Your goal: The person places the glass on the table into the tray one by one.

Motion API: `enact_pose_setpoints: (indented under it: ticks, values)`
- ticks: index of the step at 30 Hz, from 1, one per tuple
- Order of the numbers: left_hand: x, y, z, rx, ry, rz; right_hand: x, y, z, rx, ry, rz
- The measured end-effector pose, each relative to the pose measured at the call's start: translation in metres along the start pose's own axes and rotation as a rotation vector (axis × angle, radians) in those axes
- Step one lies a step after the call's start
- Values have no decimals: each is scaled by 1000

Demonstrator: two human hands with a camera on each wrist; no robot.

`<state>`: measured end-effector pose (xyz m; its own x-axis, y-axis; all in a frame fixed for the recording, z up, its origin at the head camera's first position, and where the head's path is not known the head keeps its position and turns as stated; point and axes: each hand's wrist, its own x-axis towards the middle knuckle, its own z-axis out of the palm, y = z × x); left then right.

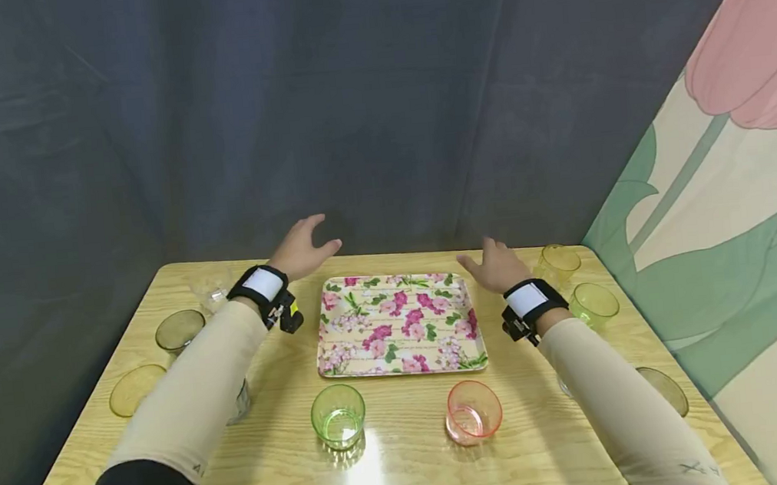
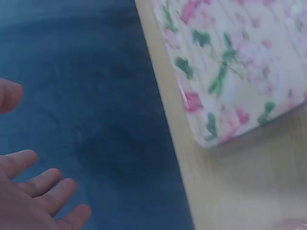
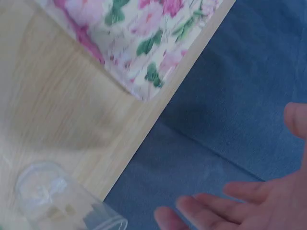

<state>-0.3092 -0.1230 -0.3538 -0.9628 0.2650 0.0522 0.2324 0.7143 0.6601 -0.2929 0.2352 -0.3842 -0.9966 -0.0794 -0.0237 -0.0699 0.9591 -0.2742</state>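
Note:
A flat floral tray (image 1: 399,325) with pink flowers and green leaves lies on the wooden table. My left hand (image 1: 301,248) is beyond the tray's far left corner, thumb and fingers spread apart. In the left wrist view its fingers (image 2: 45,189) hold nothing, and the tray's corner (image 2: 225,115) is off to one side. My right hand (image 1: 499,266) hovers beside the tray's far right corner, holding nothing. Its fingers (image 3: 211,208) are extended in the right wrist view, apart from a see-through glass (image 3: 62,196). Neither hand touches the tray.
A green glass (image 1: 337,418) and a pink-red glass (image 1: 473,414) stand in front of the tray. Several glasses, including a smoky one (image 1: 180,331), line the left side. On the right are a yellow glass (image 1: 560,261) and a yellow-green one (image 1: 595,304). A dark curtain (image 1: 378,120) hangs behind.

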Motion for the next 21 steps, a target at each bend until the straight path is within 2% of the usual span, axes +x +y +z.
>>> enact_pose_setpoints:
  ticks: [4,8,12,16,21]
  values:
    - [-16,8,-3,-29,-24,102,-15,-2,2,20,-51,-1]
    - [-36,22,-4,-112,-35,209,-27,-1,7,43,-90,-3]
    - [-57,32,1,-193,-68,293,-38,1,14,95,-123,14]
    - [-79,44,4,-235,-100,314,-48,5,22,153,-151,19]
    - [-103,43,15,-279,-108,298,-62,14,33,194,-141,37]
